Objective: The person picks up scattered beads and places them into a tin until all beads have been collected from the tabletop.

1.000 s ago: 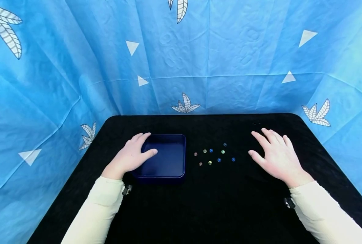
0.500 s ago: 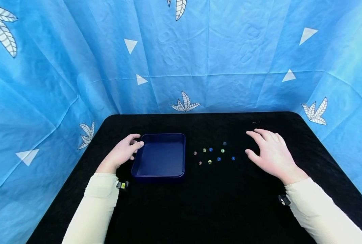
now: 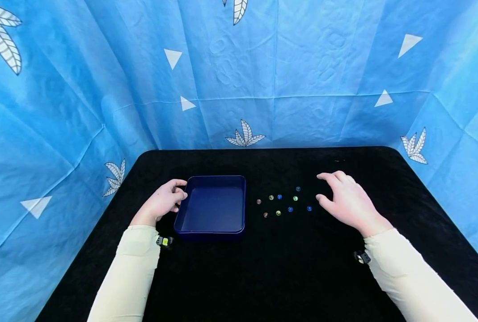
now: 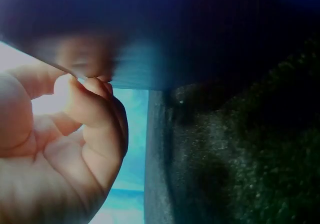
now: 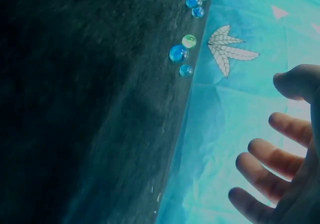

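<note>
A dark blue rectangular tray [image 3: 213, 210] with raised walls lies on the black table. At its left side, my left hand [image 3: 162, 200] holds the wall, the thumb at the rim and the other fingers bent against the outside. In the left wrist view, the curled fingers of the left hand [image 4: 75, 129] meet the tray's wall [image 4: 140, 49]. Several small glass marbles, one of them blue [image 3: 290, 209], are scattered right of the tray. My right hand [image 3: 347, 203] hovers right of the marbles, its fingers spread and holding nothing; marbles such as a blue one [image 5: 178, 53] show in the right wrist view.
The black-covered table [image 3: 287, 273] has rounded far corners. A blue curtain [image 3: 315, 58] with leaf and triangle prints hangs behind it and along both sides. Small pale specks [image 3: 339, 160] lie near the table's far right.
My left hand has drawn back from over the tray to its left wall and bent its fingers there. My right hand has moved left toward the marbles. Tray and marbles have stayed put.
</note>
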